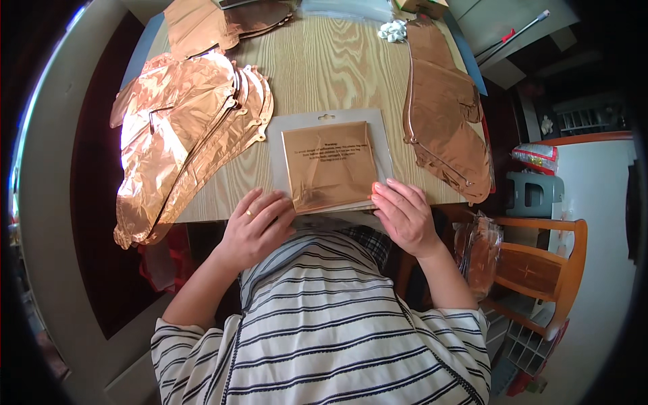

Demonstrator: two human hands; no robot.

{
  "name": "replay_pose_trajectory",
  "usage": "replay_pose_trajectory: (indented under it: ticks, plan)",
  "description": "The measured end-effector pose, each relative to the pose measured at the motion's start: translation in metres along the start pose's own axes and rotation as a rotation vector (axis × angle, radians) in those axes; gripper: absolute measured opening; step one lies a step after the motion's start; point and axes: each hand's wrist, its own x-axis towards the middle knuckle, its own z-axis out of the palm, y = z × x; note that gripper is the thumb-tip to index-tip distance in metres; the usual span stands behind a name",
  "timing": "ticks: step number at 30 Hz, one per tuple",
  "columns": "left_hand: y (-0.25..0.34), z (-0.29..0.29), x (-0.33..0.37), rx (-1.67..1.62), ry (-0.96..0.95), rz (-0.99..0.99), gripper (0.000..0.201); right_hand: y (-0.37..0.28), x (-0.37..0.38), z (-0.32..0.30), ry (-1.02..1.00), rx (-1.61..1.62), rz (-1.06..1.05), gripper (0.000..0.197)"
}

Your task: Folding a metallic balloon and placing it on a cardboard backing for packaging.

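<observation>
A flat packet [329, 169] lies in front of me at the table's near edge. In it, a copper-coloured foil piece is folded square under a clear printed bag, over a pale grey backing card [385, 145] with a hang hole at the top. My left hand [258, 226], a ring on one finger, has its bent fingers closed at the packet's lower left corner; its thumb is mostly hidden. My right hand [407, 217] pinches the lower right corner between thumb and fingers. Something small and orange [374, 192] shows at its fingertip.
Several shiny copper foil balloons [179, 135] are piled flat at the left, overhanging the edge. More foil [196, 27] lies behind them. Another flat foil stack [442, 101] is at the right, near a white bundle [392, 31]. Clear bags [347, 9] lie at the back. A wooden chair [533, 270] stands right.
</observation>
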Motion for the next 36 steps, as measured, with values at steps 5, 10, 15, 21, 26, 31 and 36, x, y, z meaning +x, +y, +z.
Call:
replay_pose_trajectory:
  ticks: [5,10,15,21,26,31,36]
  plan:
    - [-0.005,0.009,-0.006,-0.149,0.133,-0.136,0.016,0.002,-0.003,-0.005,0.041,0.182,0.037,0.023]
    - [0.004,0.002,0.010,-0.312,0.102,-0.474,0.014,0.000,0.012,-0.002,0.057,0.367,0.207,0.025]
    - [0.000,-0.003,0.011,-0.151,-0.037,-0.592,0.030,-0.002,0.033,-0.007,-0.161,0.286,0.530,0.035]
    - [0.029,-0.013,0.039,-0.046,-0.068,-0.249,0.072,0.004,0.053,-0.017,-0.343,0.356,0.683,0.033]
    - [0.024,0.026,0.042,0.155,-0.370,-0.056,0.064,0.007,0.047,-0.018,-0.347,0.362,0.673,0.032]
    - [0.009,0.020,0.008,0.106,-0.224,0.090,0.055,0.009,0.032,-0.043,-0.432,0.356,0.803,0.024]
    - [0.012,0.003,0.010,-0.073,0.016,0.297,0.038,0.024,0.021,-0.088,-0.193,0.378,0.802,0.026]
